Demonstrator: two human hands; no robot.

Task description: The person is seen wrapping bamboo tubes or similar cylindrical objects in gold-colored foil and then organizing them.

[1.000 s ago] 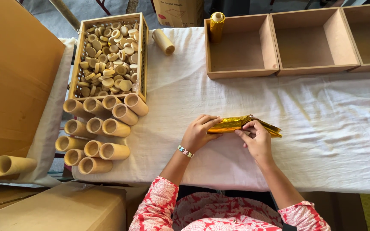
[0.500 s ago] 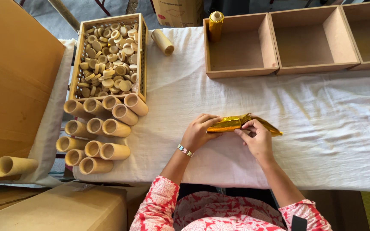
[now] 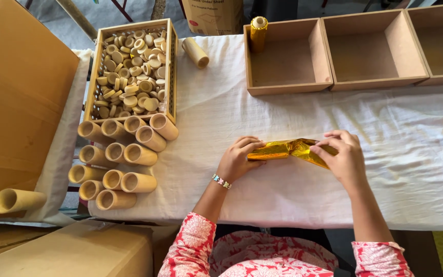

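Hands first: the left hand was curled over one end of a gold foil-wrapped tube, fingers bent and pinching it, while the right hand held the other end, where the foil flared out loose and crinkly under the fingertips. So both were closed on the same piece, which lay flat between them, pretty much in the middle of the tabletop's near half, on the white cloth. A beaded bracelet sat on the left wrist, and the sleeves were red with a white flower print.

Going outward to the left of the left hand, a heap of plain cardboard tubes lay on their sides near the table's left edge, open ends mostly facing the camera. Just past them toward the far left corner was a wooden tray full of small round caps. One more bare tube lay by itself just beside the tray, along the far edge.

Along the far edge toward the right stood three open wooden boxes in a row. A finished gold tube stood upright in the far left corner of the leftmost box. Off the table's left side were big cardboard cartons, with one stray tube lying against them.
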